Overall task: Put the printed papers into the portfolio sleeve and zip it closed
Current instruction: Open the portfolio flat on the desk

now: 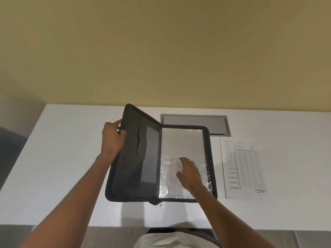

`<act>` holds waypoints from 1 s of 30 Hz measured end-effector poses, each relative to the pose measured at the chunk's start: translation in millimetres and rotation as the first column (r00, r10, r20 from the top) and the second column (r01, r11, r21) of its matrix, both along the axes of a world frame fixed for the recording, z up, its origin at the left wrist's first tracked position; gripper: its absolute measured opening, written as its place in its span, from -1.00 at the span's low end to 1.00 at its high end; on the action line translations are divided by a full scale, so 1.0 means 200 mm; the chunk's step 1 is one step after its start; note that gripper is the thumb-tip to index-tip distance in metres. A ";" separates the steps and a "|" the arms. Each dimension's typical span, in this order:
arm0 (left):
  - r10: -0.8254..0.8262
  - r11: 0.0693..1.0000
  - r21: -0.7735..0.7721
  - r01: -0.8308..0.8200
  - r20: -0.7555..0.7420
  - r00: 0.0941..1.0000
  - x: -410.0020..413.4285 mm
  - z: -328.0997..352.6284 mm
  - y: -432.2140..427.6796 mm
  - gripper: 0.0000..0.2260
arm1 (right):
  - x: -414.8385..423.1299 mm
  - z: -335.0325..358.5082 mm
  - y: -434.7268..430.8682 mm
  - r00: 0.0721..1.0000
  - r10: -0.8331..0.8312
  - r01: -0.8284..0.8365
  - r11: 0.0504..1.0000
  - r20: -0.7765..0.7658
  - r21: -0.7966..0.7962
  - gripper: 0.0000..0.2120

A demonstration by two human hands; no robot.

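Note:
A black zip portfolio lies unzipped on the white table, its left cover raised at an angle. My left hand grips the outer edge of that raised cover. Clear plastic sleeves fill the right half, which lies flat. My right hand rests on the top sleeve with relaxed fingers. The printed papers lie flat on the table just right of the portfolio, apart from both hands. The zipper pull hangs at the portfolio's near edge.
A grey cable hatch is set into the table behind the portfolio. A yellow wall rises at the table's far edge. The near table edge runs just in front of my body.

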State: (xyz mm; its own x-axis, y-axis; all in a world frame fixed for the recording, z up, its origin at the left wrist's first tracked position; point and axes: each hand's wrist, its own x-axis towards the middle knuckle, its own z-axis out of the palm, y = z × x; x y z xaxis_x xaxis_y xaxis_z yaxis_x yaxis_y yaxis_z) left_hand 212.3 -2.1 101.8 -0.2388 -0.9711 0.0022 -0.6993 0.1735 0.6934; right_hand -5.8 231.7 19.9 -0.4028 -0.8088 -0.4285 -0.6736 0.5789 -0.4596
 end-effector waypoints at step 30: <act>0.027 0.946 0.276 -0.168 0.452 0.892 0.30 -0.53 0.16 -0.52 | -0.01 -0.18 -0.06 0.935 0.313 -0.270 0.933 -0.167 0.237 -0.19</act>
State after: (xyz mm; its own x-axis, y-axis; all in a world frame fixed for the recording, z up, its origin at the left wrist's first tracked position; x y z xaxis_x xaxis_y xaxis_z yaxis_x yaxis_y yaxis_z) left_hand 271.3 29.9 -3.9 -0.0503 -0.9260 -0.3742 -0.9442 -0.0781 0.3200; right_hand -7.2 219.1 -16.0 -0.2564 -0.8053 -0.5345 -0.8918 0.4104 -0.1906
